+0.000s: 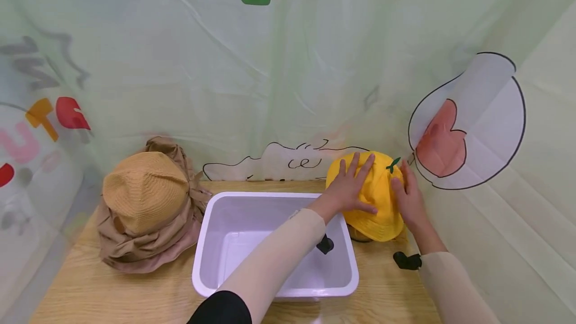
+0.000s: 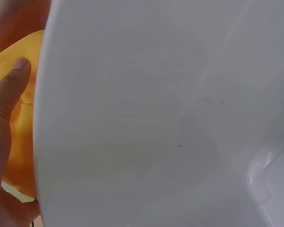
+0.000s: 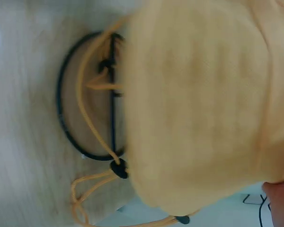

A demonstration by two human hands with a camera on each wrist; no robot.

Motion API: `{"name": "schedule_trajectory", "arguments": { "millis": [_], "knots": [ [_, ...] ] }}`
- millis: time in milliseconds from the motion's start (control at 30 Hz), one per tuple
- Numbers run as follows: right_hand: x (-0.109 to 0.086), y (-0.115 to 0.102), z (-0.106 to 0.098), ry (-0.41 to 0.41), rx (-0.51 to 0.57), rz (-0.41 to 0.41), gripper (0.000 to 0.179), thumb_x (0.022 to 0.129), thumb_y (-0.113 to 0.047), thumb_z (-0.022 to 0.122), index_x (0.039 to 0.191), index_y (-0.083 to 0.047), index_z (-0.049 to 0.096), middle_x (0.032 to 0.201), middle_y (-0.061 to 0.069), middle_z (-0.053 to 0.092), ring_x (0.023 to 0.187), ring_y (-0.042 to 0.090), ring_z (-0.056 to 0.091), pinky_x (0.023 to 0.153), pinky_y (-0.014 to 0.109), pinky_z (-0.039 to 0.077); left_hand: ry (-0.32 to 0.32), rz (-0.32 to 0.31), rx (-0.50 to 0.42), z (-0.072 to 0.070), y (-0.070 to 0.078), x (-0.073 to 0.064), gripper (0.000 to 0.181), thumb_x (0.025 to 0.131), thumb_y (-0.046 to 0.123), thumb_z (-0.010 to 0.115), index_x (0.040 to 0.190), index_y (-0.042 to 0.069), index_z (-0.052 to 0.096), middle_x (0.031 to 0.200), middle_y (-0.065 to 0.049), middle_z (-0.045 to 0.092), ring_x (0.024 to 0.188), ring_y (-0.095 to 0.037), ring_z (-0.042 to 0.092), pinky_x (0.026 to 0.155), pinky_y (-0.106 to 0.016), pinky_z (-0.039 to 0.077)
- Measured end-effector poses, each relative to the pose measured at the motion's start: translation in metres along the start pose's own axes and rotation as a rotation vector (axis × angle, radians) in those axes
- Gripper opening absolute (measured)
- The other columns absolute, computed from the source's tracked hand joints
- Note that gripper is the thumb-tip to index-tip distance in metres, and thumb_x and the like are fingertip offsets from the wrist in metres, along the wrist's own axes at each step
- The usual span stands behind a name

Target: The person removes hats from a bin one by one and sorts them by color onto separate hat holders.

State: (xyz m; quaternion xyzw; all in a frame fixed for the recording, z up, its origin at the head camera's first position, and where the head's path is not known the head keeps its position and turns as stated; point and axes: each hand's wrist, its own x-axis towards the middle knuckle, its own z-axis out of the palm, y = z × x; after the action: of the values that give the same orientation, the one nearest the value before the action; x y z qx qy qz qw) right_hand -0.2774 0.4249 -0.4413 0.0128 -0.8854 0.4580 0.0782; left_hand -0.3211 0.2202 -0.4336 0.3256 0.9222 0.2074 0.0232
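Note:
A yellow bucket hat [image 1: 382,194] with a small green sprout [image 1: 393,165] on top sits at the right end of the table. My left hand [image 1: 347,190] rests on its left side, fingers spread. Along the hat's right side, my right hand [image 1: 410,203] lies with fingers extended upward. In the right wrist view, a black wire stand [image 3: 61,113] shows under the brim, and an orange cord [image 3: 79,90] with black toggles [image 3: 118,168] hangs beside it. The left wrist view is mostly filled by the tub wall [image 2: 132,85].
A white plastic tub [image 1: 202,254] stands mid-table, under my left forearm. On the left, a tan knit hat [image 1: 144,189] tops a pile of brown cloth hats [image 1: 157,244]. A printed curtain [image 1: 292,79] hangs behind the wooden table [image 1: 76,289] and along its right.

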Motion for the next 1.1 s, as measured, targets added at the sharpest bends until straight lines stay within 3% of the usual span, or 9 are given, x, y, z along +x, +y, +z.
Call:
{"name": "schedule_trajectory", "arguments": {
  "millis": [100, 233, 367, 533, 633, 767, 867, 933, 1100],
  "knots": [
    [-0.003, 0.002, 0.009, 0.007, 0.013, -0.008, 0.082, 0.102, -0.040, 0.052, 0.159, -0.037, -0.007, 0.169, 0.009, 0.002, 0.149, 0.044, 0.017, 0.114, 0.067, 0.019, 0.005, 0.044, 0.002, 0.001, -0.001, 0.001, 0.136, 0.073, 0.074, 0.070, 0.150, 0.033, -0.035, 0.168, -0.009, -0.008, 0.152, -0.042, 0.012, 0.120, -0.049, 0.024],
    [-0.003, 0.006, 0.021, 0.008, -0.025, 0.018, 0.095, 0.096, -0.043, 0.063, 0.157, -0.043, -0.010, 0.168, 0.008, 0.004, 0.146, 0.046, 0.023, 0.112, 0.069, 0.023, -0.021, 0.034, 0.011, 0.002, -0.004, -0.001, 0.138, 0.071, 0.074, 0.071, 0.149, 0.034, -0.036, 0.169, -0.006, -0.004, 0.155, -0.028, 0.009, 0.122, -0.047, 0.020],
    [-0.003, 0.012, 0.024, 0.001, -0.005, 0.030, 0.099, 0.095, -0.041, 0.065, 0.156, -0.045, -0.013, 0.168, 0.008, 0.006, 0.144, 0.044, 0.028, 0.112, 0.067, 0.027, -0.067, 0.007, -0.007, 0.000, -0.004, -0.004, 0.139, 0.071, 0.068, 0.075, 0.148, 0.037, -0.037, 0.169, -0.007, -0.004, 0.155, -0.026, 0.005, 0.123, -0.044, 0.017],
    [0.000, 0.019, 0.020, -0.036, 0.010, 0.022, 0.103, 0.094, -0.037, 0.067, 0.155, -0.047, -0.015, 0.168, 0.008, 0.006, 0.143, 0.044, 0.027, 0.111, 0.068, 0.027, -0.116, -0.049, -0.053, -0.004, -0.006, -0.004, 0.139, 0.071, 0.055, 0.082, 0.150, 0.043, -0.032, 0.169, -0.005, -0.006, 0.153, -0.036, 0.013, 0.116, -0.047, 0.034],
    [0.001, 0.017, 0.014, -0.055, -0.044, 0.004, 0.103, 0.094, -0.038, 0.068, 0.156, -0.042, -0.014, 0.166, 0.014, 0.012, 0.137, 0.044, 0.033, 0.109, 0.069, 0.030, -0.125, -0.056, -0.048, -0.007, -0.006, -0.003, 0.135, 0.072, 0.057, 0.080, 0.151, 0.044, -0.028, 0.169, -0.006, -0.005, 0.152, -0.038, 0.015, 0.112, -0.048, 0.039],
    [0.000, 0.005, 0.004, -0.058, -0.109, -0.014, 0.102, 0.094, -0.041, 0.066, 0.158, -0.038, -0.014, 0.163, 0.021, 0.017, 0.130, 0.045, 0.039, 0.106, 0.069, 0.034, -0.077, -0.008, -0.046, -0.006, -0.004, -0.002, 0.131, 0.074, 0.065, 0.075, 0.153, 0.040, -0.027, 0.168, -0.010, -0.005, 0.153, -0.039, 0.012, 0.114, -0.047, 0.037],
    [0.003, -0.003, 0.002, -0.080, -0.098, 0.003, 0.101, 0.096, -0.043, 0.064, 0.158, -0.036, -0.016, 0.164, 0.021, 0.014, 0.132, 0.046, 0.038, 0.107, 0.069, 0.033, -0.048, -0.005, -0.075, -0.003, -0.004, -0.001, 0.133, 0.075, 0.061, 0.076, 0.152, 0.037, -0.029, 0.168, -0.009, -0.002, 0.154, -0.034, 0.012, 0.117, -0.040, 0.034],
    [0.003, -0.007, 0.005, -0.107, -0.076, 0.026, 0.103, 0.095, -0.043, 0.064, 0.158, -0.034, -0.018, 0.164, 0.022, 0.011, 0.133, 0.047, 0.036, 0.108, 0.069, 0.031, -0.049, -0.024, -0.111, 0.000, -0.007, -0.002, 0.134, 0.076, 0.057, 0.078, 0.151, 0.038, -0.031, 0.169, -0.005, -0.001, 0.154, -0.026, 0.014, 0.118, -0.036, 0.032],
    [0.008, 0.006, 0.016, -0.173, -0.043, 0.038, 0.109, 0.095, -0.041, 0.065, 0.154, -0.035, -0.025, 0.166, 0.021, 0.001, 0.140, 0.047, 0.027, 0.112, 0.069, 0.024, -0.078, -0.045, -0.185, 0.003, -0.024, -0.004, 0.132, 0.076, 0.052, 0.080, 0.154, 0.037, -0.026, 0.169, 0.003, 0.000, 0.154, -0.016, 0.011, 0.121, -0.030, 0.024]
  ]
}}
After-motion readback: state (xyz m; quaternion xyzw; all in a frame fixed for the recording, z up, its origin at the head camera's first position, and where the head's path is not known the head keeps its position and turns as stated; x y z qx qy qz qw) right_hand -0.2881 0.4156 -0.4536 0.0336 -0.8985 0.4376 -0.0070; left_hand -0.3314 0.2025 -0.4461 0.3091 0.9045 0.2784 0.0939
